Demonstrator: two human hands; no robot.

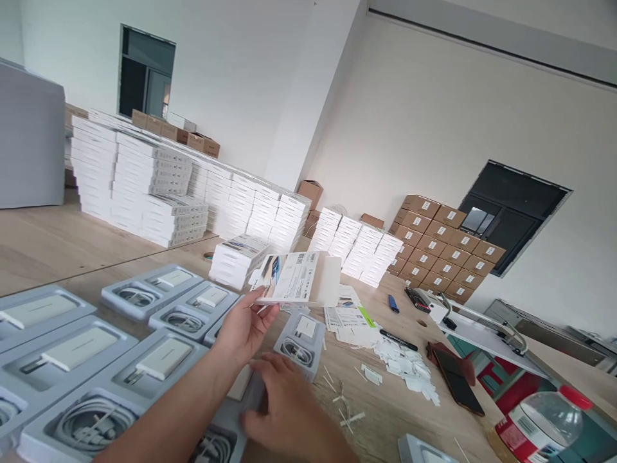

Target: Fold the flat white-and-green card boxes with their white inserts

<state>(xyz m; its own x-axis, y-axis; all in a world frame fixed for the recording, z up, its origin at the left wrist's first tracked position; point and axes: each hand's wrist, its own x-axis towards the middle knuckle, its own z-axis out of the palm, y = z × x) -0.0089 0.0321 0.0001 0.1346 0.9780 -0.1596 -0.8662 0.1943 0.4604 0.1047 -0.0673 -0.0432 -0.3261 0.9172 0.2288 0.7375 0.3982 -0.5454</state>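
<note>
My left hand [247,325] is closed on a white printed box sleeve [296,276], raised above the table and tilted. The sleeve's right end looks open. Lower down, my right hand [284,408] curls over the right side of a grey charger tray [226,421]. Its thumb and fingers lie on the tray's edge, and the hand partly hides it. A white charger and a coiled cable sit in that tray. Just beyond my right hand is another filled tray [301,341]. More filled trays [161,360] lie side by side to the left.
Stacks of white boxes [260,209] line the far side, with brown cartons [434,244] behind. Flat printed sheets [349,312], a black pen [399,341], paper scraps [407,366], a phone [457,382] and a red-capped bottle [544,424] are on the right.
</note>
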